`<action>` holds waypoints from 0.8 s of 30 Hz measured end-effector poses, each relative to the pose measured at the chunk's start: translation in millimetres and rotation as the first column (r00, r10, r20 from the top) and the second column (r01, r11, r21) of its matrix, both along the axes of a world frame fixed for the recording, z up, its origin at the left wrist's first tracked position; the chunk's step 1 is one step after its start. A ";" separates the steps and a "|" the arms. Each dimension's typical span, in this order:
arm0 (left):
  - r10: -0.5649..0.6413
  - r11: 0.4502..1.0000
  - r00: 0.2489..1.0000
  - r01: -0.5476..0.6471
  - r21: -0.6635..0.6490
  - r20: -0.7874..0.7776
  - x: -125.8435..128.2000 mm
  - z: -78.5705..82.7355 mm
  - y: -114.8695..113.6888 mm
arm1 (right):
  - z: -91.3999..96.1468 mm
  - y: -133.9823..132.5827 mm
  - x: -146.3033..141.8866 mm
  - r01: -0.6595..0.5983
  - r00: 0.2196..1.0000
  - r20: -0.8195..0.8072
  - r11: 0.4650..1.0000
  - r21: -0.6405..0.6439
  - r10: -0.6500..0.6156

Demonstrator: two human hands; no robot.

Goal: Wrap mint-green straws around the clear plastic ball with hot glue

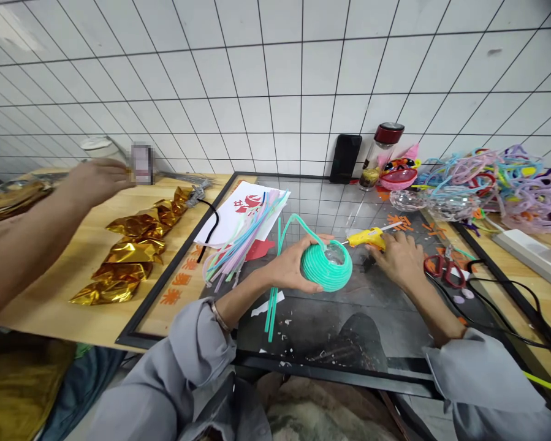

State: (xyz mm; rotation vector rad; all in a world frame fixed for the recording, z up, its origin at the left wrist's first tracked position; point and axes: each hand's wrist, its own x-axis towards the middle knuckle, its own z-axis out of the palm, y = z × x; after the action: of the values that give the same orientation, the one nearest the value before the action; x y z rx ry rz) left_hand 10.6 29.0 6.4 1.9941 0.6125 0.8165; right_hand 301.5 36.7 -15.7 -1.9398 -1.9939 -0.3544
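Observation:
My left hand (290, 264) is closed round a round shape wound from teal tube (326, 268), held just above the dark glass tabletop (330, 318). A loose teal tube end arches up from it, and two teal tubes (272, 306) hang down beside my wrist. My right hand (397, 257) lies over a yellow glue gun (369, 237), fingers curled on its body, nozzle pointing right and away. The gun sits just right of the wound shape.
Pastel tubes (243, 242) lie on white paper at centre left. Red scissors (443, 269) and black cables lie at right, a tangle of coloured tubes (509, 180) behind them. A phone (345, 158) and a jar (380, 156) lean at the wall. Another person's arm (40, 226) reaches over gold foil (132, 251).

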 end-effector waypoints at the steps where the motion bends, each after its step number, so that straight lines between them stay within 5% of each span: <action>1: 0.003 1.000 1.000 -0.003 0.001 -0.004 0.1 0.5 -0.3 | 8.6 -4.0 -3.7 -0.007 1.000 -0.011 0.999 0.048 0.007; 4: 0.010 1.000 1.000 -0.010 0.002 -0.021 0.6 1.5 -1.1 | 45.1 -20.7 -24.7 -0.186 0.964 -0.144 0.954 0.235 0.223; 7: 0.040 0.999 0.999 -0.040 -0.001 -0.028 1.5 1.6 -1.9 | 84.5 -37.5 -59.6 -0.425 0.842 -0.226 0.860 0.281 0.490; 10: 0.091 0.996 0.994 -0.092 -0.016 -0.054 3.0 0.2 -2.3 | 108.4 -42.9 -96.8 -0.550 0.776 -0.212 0.802 0.232 0.593; 15: 0.112 0.994 0.993 -0.112 -0.016 -0.041 5.3 -3.7 -1.2 | 117.4 -38.7 -121.2 -0.735 0.610 -0.358 0.674 0.079 0.707; 24: 0.057 0.998 0.998 -0.057 -0.006 -0.020 3.5 0.4 -2.0 | 103.0 -64.3 -68.3 -0.589 0.572 -0.540 0.767 0.252 0.617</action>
State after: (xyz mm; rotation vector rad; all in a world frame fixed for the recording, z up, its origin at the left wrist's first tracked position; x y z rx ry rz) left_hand 14.1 26.9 6.7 1.9891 0.6850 0.8287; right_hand 233.2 -27.6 87.3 -1.0031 -1.9952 0.3619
